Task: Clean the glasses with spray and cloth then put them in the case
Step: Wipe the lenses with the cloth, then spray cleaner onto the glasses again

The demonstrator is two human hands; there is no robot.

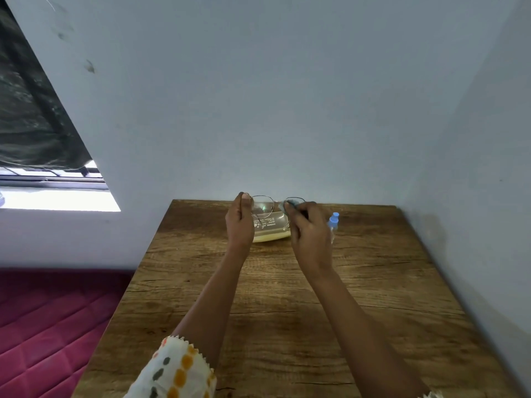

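Note:
Thin metal-framed glasses are held up above the far end of the table. My left hand pinches their left edge. My right hand presses a small pale blue cloth onto the right lens, which the cloth and fingers mostly hide. Behind and below the glasses lies a clear case with a yellowish base and printed text. A spray bottle with a blue cap stands just right of my right hand, partly hidden by it.
The wooden table runs into a corner, with a pale wall behind and on the right. A magenta quilted mattress lies low on the left. A window with a dark curtain is at the upper left.

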